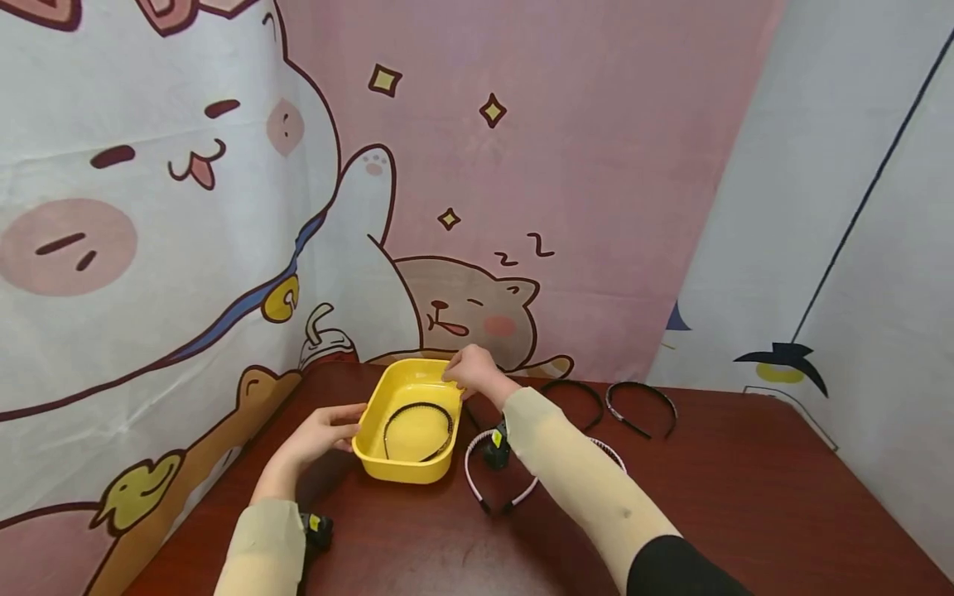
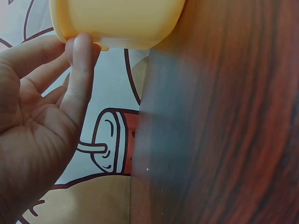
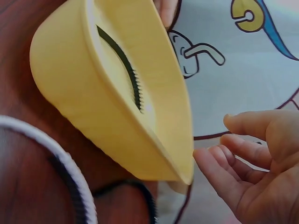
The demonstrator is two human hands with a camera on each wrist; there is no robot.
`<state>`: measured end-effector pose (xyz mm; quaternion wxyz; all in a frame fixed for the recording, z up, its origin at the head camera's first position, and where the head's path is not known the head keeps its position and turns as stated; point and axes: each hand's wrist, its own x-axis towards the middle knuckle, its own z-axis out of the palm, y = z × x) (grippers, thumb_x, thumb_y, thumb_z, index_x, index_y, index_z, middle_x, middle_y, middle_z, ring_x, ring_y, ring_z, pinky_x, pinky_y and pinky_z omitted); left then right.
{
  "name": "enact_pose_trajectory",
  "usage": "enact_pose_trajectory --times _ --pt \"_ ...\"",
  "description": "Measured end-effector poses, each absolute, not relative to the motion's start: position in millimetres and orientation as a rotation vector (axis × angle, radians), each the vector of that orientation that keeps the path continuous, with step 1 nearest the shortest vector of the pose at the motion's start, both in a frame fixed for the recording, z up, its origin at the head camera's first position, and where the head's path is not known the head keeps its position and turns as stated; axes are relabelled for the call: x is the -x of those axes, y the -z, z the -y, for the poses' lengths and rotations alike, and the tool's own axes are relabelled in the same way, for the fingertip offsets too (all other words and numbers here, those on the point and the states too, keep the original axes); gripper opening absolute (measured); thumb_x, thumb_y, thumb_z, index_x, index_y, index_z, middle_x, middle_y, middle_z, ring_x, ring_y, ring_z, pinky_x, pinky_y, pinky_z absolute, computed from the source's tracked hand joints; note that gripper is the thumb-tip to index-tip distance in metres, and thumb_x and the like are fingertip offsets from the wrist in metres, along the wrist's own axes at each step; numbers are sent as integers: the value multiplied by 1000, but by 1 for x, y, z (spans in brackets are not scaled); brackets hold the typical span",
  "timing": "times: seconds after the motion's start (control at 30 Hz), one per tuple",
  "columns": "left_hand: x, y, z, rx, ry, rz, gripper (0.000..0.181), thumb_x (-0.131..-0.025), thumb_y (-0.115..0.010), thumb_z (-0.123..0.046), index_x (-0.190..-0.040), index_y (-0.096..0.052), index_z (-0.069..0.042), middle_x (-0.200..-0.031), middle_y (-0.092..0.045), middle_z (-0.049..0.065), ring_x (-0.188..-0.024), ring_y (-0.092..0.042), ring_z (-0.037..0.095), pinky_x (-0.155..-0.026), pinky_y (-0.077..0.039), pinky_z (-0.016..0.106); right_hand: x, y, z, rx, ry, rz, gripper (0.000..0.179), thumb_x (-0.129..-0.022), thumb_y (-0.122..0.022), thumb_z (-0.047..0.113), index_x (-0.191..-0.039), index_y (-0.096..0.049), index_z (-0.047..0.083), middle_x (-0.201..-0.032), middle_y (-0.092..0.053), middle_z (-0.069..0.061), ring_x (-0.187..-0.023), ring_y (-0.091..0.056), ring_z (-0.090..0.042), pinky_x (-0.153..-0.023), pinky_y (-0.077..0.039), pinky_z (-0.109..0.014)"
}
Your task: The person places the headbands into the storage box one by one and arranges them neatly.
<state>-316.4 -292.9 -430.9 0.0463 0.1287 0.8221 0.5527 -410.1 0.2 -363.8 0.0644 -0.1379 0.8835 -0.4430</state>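
Observation:
A yellow plastic basin (image 1: 402, 470) stands on the table with a black toothed headband (image 1: 417, 405) inside, also visible in the right wrist view. At the basin's left rim, my left hand (image 1: 324, 434) pinches the edge between thumb and fingers; the left wrist view shows this hand (image 2: 46, 98) under the yellow wall (image 2: 117, 23). My right hand (image 1: 474, 370) is at the far right corner. In the right wrist view this hand (image 3: 257, 163) has loosely bent fingers, one tip at or very near the basin's rim (image 3: 189, 158); firm contact cannot be told.
A white headband (image 1: 471, 472) with black tips lies right of the basin. Part of another pale headband (image 1: 613, 454) shows past my right forearm. Farther back lie a black headband (image 1: 596, 399) and a dark patterned one (image 1: 663, 399). A printed cloth (image 1: 596, 207) hangs behind the table.

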Motion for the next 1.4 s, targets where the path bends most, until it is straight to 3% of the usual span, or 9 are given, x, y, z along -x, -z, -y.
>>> enact_pose_trajectory --times 0.3,0.57,0.8,1.07,1.4 --pt "319 427 293 -379 -1668 -2526 49 -96 -59 -9 -139 -45 8 -129 -56 27 -85 -66 25 -75 -57 34 406 348 -38 502 1251 -2746 19 -83 -74 18 -96 -74 4 -76 -66 -14 -74 -65 -34 -55 -57 -38" --pt "319 422 291 -367 -1653 -2532 49 -96 -59 -10 -139 -46 7 -127 -57 27 -86 -65 26 -76 -56 34 398 365 -82 459 1299 -2716 20 -82 -76 20 -97 -75 6 -78 -66 -9 -71 -65 -29 -53 -56 -35" --pt "320 422 290 -360 -1666 -2522 49 -95 -60 -10 -139 -46 7 -128 -57 27 -86 -65 25 -77 -56 34 387 377 -119 406 1461 -2635 22 -85 -73 17 -101 -73 3 -81 -66 -14 -64 -62 -24 -60 -57 -43" --pt "318 428 290 -341 -1681 -2507 48 -96 -59 -8 -140 -45 7 -128 -55 28 -88 -65 32 -77 -56 36 375 395 -158 286 1528 -2595 29 -86 -73 20 -108 -71 1 -83 -65 -16 -63 -59 -18 -61 -56 -41" --pt "314 430 286 -352 -1678 -2505 49 -96 -58 -8 -140 -43 9 -127 -56 29 -89 -65 33 -76 -56 32 360 424 -208 188 1730 -2527 36 -85 -72 16 -111 -67 -8 -94 -67 -17 -65 -60 -21 -54 -54 -33"
